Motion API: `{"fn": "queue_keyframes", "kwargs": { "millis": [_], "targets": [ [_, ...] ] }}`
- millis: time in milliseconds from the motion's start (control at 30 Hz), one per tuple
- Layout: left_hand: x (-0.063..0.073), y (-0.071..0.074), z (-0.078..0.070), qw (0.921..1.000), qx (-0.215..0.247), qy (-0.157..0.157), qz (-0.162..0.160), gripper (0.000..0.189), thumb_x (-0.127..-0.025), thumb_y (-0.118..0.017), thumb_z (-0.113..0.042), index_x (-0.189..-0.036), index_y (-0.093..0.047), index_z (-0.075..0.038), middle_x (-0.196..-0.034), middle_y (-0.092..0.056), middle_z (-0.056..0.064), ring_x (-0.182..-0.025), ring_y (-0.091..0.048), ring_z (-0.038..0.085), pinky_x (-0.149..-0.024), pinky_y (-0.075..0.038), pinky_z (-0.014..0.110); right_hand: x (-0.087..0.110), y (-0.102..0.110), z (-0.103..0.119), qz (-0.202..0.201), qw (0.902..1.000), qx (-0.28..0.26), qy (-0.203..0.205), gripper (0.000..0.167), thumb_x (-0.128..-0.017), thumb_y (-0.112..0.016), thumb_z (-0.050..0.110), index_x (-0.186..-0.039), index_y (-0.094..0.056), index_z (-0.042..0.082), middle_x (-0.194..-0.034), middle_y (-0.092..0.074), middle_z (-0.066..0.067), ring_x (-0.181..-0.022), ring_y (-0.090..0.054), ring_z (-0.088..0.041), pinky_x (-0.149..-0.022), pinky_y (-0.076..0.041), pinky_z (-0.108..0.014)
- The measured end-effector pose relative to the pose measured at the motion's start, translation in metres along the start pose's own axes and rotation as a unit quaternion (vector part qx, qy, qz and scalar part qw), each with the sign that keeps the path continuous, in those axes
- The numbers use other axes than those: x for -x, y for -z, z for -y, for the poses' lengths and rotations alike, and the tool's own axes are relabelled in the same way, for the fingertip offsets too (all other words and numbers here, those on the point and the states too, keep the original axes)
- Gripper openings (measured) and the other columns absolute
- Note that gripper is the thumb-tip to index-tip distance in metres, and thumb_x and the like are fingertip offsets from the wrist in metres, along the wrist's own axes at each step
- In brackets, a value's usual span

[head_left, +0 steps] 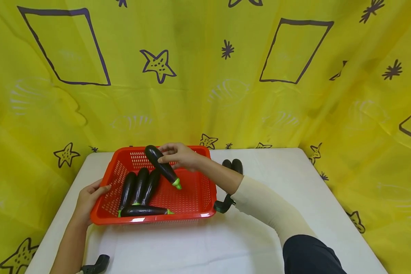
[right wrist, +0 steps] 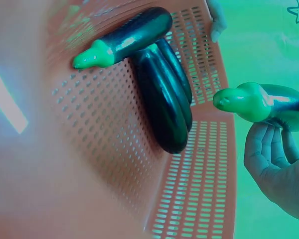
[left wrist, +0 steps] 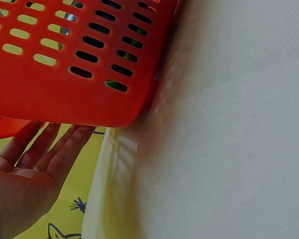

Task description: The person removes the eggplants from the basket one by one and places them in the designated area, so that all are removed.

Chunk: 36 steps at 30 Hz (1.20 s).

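Note:
My left hand point(head_left: 88, 198) grips the left rim of a red plastic basket point(head_left: 191, 217), its thumb over the edge; in the left wrist view the fingers reach under the rim. Above the basket my right hand point(head_left: 182, 156) holds a dark eggplant point(head_left: 161, 164) with a green stem end, tilted down toward the right. The right wrist view shows this eggplant point(right wrist: 284, 102) in the fingers, apart from the others. Inside the basket, three eggplants point(head_left: 141, 187) lie side by side at the left, and one more eggplant point(head_left: 144, 211) lies crosswise along the front wall.
Two eggplants point(head_left: 237, 166) lie on the white table point(head_left: 260, 243) to the basket's right, partly hidden behind my right forearm. A yellow curtain point(head_left: 191, 102) with dark drawings hangs behind and beside the table. Dark devices point(head_left: 224, 204) are on both wrists.

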<state>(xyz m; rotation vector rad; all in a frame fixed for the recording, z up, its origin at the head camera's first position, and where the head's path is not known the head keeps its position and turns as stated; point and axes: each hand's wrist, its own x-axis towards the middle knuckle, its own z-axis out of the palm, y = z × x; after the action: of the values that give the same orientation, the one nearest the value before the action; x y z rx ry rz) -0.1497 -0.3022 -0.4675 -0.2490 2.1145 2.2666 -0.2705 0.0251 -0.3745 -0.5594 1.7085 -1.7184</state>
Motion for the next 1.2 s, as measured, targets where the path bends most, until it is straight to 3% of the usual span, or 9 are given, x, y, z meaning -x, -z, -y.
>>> {"fn": "queue_keyframes", "kwargs": {
  "millis": [167,500,767,1033,1200],
  "targets": [
    [0.001,0.001,0.000,1.0000,0.005,-0.002,0.000,0.023,-0.107,-0.062,-0.018,-0.116,-0.072,-0.038,-0.101,-0.073,-0.014,-0.087,-0.073,0.009,-0.073,-0.064,0.030,0.009,0.007,0.000,-0.015,0.9997,-0.020,0.007,0.050,-0.100,-0.062,-0.001,-0.148,-0.047,-0.002,-0.125,-0.064,-0.019,-0.103,-0.068,-0.026,-0.088,-0.062,-0.046],
    [0.001,0.000,0.001,1.0000,0.002,0.001,-0.003,0.023,-0.107,-0.063,-0.019,-0.118,-0.072,-0.036,-0.101,-0.073,-0.015,-0.087,-0.074,0.009,-0.073,-0.064,0.030,0.032,0.028,0.004,-0.040,0.9985,-0.022,0.031,0.048,-0.101,-0.060,0.002,-0.147,-0.048,-0.001,-0.132,-0.062,-0.023,-0.111,-0.066,-0.029,-0.093,-0.060,-0.049],
    [0.001,0.000,0.000,1.0000,0.002,0.002,-0.004,0.023,-0.107,-0.063,-0.018,-0.116,-0.072,-0.037,-0.101,-0.073,-0.015,-0.087,-0.073,0.009,-0.073,-0.063,0.030,0.047,0.043,-0.002,-0.064,0.9968,-0.032,0.036,0.050,-0.100,-0.059,0.003,-0.148,-0.049,-0.002,-0.127,-0.063,-0.022,-0.108,-0.067,-0.029,-0.090,-0.061,-0.049],
    [0.000,0.001,0.000,0.9999,0.014,-0.005,-0.001,0.023,-0.107,-0.063,-0.016,-0.117,-0.073,-0.033,-0.101,-0.073,-0.011,-0.086,-0.074,0.011,-0.073,-0.064,0.030,0.058,0.050,-0.009,-0.076,0.9954,-0.035,0.046,0.045,-0.098,-0.059,0.004,-0.142,-0.050,-0.002,-0.122,-0.063,-0.017,-0.107,-0.066,-0.028,-0.090,-0.061,-0.049],
    [0.001,0.000,-0.001,0.9999,0.012,-0.010,-0.001,0.022,-0.106,-0.063,-0.016,-0.119,-0.073,-0.031,-0.101,-0.073,-0.011,-0.086,-0.073,0.010,-0.073,-0.064,0.030,0.069,0.055,-0.012,-0.089,0.9943,-0.038,0.043,0.049,-0.099,-0.058,0.006,-0.147,-0.047,-0.001,-0.129,-0.059,-0.018,-0.111,-0.063,-0.029,-0.092,-0.060,-0.047]
  ]
}}
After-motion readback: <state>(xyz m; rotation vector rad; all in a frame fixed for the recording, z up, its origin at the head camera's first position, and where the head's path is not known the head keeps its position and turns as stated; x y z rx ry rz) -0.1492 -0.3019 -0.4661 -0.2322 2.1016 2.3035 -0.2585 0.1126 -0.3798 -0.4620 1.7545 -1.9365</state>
